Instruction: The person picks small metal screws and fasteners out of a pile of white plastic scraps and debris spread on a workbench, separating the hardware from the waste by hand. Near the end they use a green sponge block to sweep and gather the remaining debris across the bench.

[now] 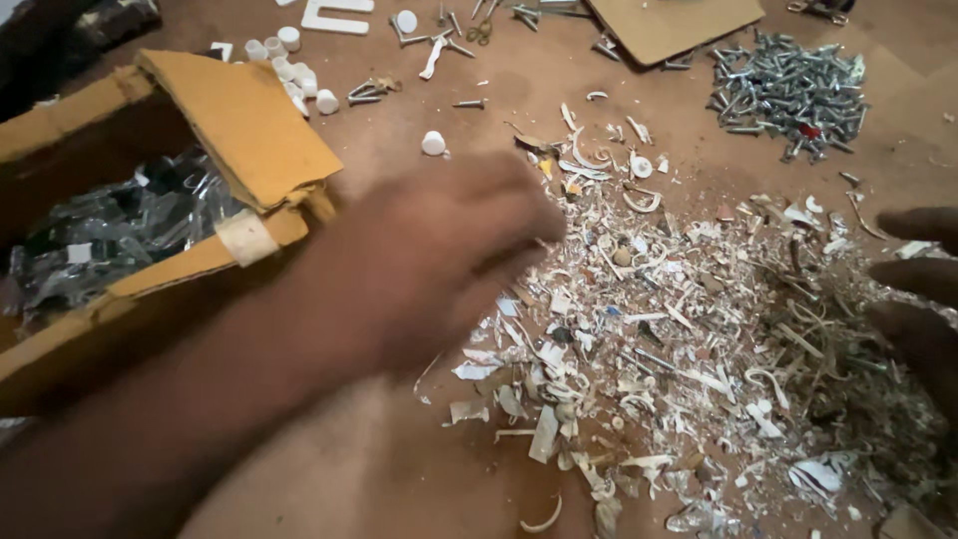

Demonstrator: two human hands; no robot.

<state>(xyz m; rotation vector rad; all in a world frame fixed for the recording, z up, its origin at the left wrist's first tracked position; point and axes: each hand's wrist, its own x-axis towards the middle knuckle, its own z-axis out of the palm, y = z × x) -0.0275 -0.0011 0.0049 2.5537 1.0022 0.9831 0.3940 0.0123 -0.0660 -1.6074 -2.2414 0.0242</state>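
Note:
My left hand (439, 260) reaches across the brown floor, blurred, with its fingertips at the left edge of a wide heap of white plastic shavings and debris (689, 339). The fingers look bunched together, but whether they pinch anything is hidden by blur. My right hand (918, 299) enters from the right edge, fingers apart, resting by the heap's right side with nothing seen in it.
An open cardboard box (239, 130) holding shiny plastic-wrapped parts lies at left. A pile of metal screws (788, 90) sits at the back right. White caps (289, 60), loose screws (439, 40) and a cardboard sheet (669, 25) lie along the back.

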